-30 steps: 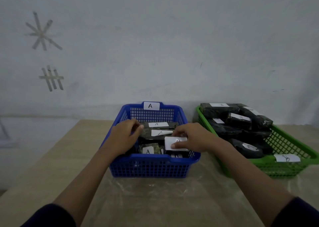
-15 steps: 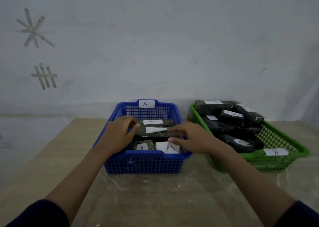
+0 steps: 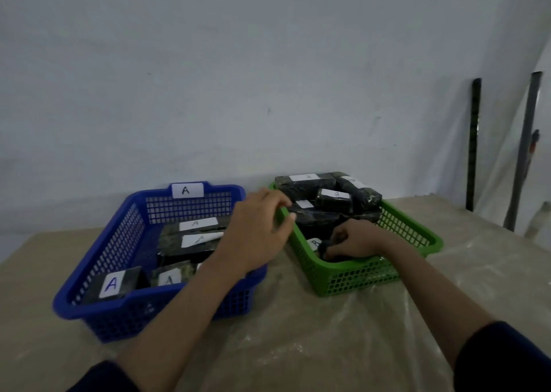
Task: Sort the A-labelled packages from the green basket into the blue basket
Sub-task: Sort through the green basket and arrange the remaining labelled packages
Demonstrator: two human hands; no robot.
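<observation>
hands reach at frame centre: right hand (image 3: 354, 241) grips a dark package (image 3: 326, 247) inside the green basket (image 3: 343, 278); left hand (image 3: 256, 230), fingers loosely open, hovers between it and the blue basket (image 3: 98, 275).

We see two baskets side by side on the table (image 3: 298, 347), against its back edge: the A-tagged basket (image 3: 98, 311) left, the other basket (image 3: 357, 275) right. Packages (image 3: 190, 242) lie in the left one; more packages (image 3: 328, 200) are stacked in the right one.
</observation>
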